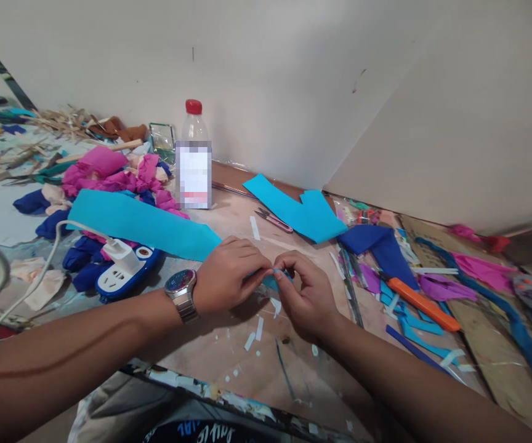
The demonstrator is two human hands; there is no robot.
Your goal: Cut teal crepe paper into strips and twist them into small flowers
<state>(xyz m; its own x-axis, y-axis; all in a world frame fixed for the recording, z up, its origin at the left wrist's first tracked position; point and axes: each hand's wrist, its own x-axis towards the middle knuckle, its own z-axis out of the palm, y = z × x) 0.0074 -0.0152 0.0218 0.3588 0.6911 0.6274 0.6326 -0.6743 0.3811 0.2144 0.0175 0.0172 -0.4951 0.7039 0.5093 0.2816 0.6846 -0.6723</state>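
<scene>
My left hand (229,275), with a wristwatch (181,291) on its wrist, and my right hand (306,294) meet over the middle of the worktable (229,351). Both pinch a small piece of light blue paper (271,282) between thumb and fingertips. Most of that piece is hidden by my fingers. White paper scraps (259,328) lie just below my hands.
A long light blue strip (141,223) lies at left above a blue power strip with a white charger (125,267). Behind stand a clear bottle (194,159), pink and dark blue crepe wads (109,175), scissors (273,220), and more blue paper (300,212). An orange utility knife (425,304) lies right.
</scene>
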